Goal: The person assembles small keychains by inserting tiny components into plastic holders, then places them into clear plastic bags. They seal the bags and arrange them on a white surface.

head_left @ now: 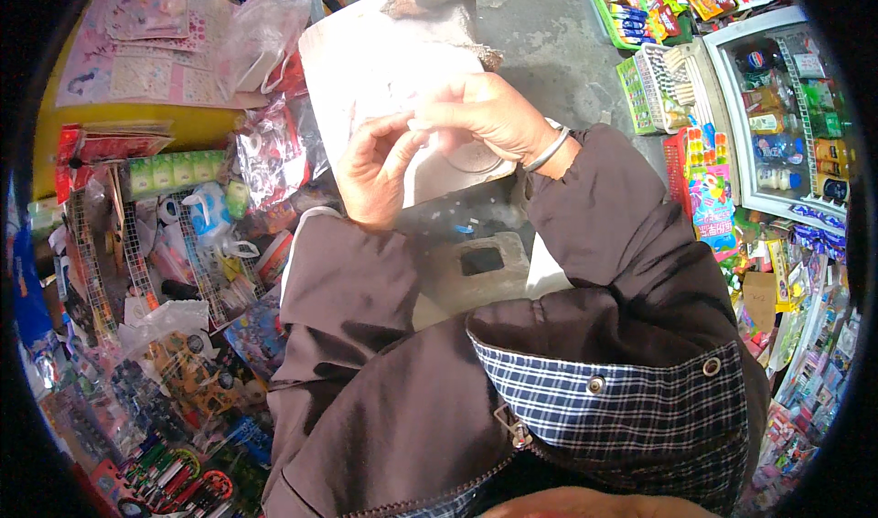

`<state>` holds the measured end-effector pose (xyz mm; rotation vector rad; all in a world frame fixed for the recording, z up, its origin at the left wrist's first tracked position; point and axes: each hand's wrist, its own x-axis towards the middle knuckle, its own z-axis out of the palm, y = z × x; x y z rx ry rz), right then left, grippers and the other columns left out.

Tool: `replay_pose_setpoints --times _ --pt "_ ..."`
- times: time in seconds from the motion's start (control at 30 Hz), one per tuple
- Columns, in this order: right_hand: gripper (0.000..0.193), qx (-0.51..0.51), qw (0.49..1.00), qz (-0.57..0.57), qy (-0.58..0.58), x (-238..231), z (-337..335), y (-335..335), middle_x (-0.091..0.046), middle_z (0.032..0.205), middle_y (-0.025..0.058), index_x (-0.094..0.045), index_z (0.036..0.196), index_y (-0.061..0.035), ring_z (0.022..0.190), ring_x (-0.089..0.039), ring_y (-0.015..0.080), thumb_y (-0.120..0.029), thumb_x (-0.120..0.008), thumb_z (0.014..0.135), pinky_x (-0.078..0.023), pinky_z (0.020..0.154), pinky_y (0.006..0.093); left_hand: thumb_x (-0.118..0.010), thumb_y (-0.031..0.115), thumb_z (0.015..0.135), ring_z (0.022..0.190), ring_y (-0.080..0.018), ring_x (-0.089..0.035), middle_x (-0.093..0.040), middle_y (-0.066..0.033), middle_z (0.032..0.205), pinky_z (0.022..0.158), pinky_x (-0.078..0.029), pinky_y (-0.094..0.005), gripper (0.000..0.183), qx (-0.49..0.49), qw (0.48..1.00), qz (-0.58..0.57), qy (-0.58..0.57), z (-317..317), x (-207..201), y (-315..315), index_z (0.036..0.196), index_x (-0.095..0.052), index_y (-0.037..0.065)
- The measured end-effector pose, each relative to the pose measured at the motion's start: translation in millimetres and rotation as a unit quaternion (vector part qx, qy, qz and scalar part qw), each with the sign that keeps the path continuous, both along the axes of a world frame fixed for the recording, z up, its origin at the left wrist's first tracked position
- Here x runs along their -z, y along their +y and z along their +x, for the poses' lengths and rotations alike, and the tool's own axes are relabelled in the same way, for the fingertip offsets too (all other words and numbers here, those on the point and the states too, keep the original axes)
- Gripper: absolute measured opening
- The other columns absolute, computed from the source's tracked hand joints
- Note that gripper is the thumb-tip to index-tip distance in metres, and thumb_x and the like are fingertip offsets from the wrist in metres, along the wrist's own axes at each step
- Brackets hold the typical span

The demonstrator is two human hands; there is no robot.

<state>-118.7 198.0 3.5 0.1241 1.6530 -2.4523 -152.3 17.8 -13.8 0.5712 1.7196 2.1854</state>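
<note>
Because glare is strong, I cannot tell whether the left hand (375,172) and right hand (494,116) pinch something; anything small might slip unseen.

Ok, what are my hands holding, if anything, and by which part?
It can't be told: the bare left hand and bare right hand are close together, and bright glare could hide any small thing.

the left hand (377,172) and right hand (494,114) nearly meet at the fingertips (413,139), fingers (369,134) curled, both arms (608,198) bent inward.
</note>
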Motion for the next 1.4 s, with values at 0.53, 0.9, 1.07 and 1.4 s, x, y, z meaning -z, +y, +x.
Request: replay_pose_setpoints --times 0.53,0.9,1.07,1.4 --pt "0.014 0.099 0.924 0.303 0.211 -5 6 -7 -0.07 0.084 0.0034 -0.07 0.093 -0.0025 0.078 -0.064 0.0078 -0.011 -0.072 0.082 -0.051 0.069 0.0234 -0.064 0.0 0.089 0.096 -0.0133 -0.061 -0.061 -0.009 0.113 0.079 -0.05 -0.0258 0.025 0.032 0.996 -0.002 -0.088 -3 -2 -4 0.112 -0.056 0.0" --pt "0.013 0.083 0.921 0.32 0.206 -7 7 -2 -0.071 0.083 0.0065 -0.07 0.091 -0.002 0.077 -0.064 0.0097 -0.009 -0.071 0.08 -0.051 0.071 0.0253 -0.065 0.002 0.088 0.091 -0.0122 -0.062 -0.065 -0.006 0.105 0.081 -0.05 -0.0243 0.023 0.032 0.993 -0.057 -0.102 -2 -2 -4 0.111 -0.062 -0.002" --pt "0.01 0.069 0.933 0.312 0.166 -13 10 -2 -0.07 0.079 0.0082 -0.07 0.084 -0.0016 0.073 -0.065 0.0136 -0.011 -0.068 0.079 -0.051 0.071 0.0277 -0.066 0.001 0.087 0.093 -0.012 -0.061 -0.064 -0.004 0.104 0.084 -0.049 -0.0247 0.023 0.037 0.994 -0.073 -0.066 -2 -1 -4 0.11 -0.065 -0.001" --pt "0.01 0.069 0.934 0.308 0.168 -11 9 -2 -0.07 0.078 0.0084 -0.07 0.084 -0.0014 0.072 -0.065 0.0129 -0.011 -0.067 0.08 -0.051 0.069 0.0268 -0.067 0.003 0.087 0.095 -0.0109 -0.06 -0.063 -0.0024 0.103 0.084 -0.047 -0.0243 0.021 0.044 0.99 -0.088 -0.105 -5 4 -7 0.108 -0.067 0.001"
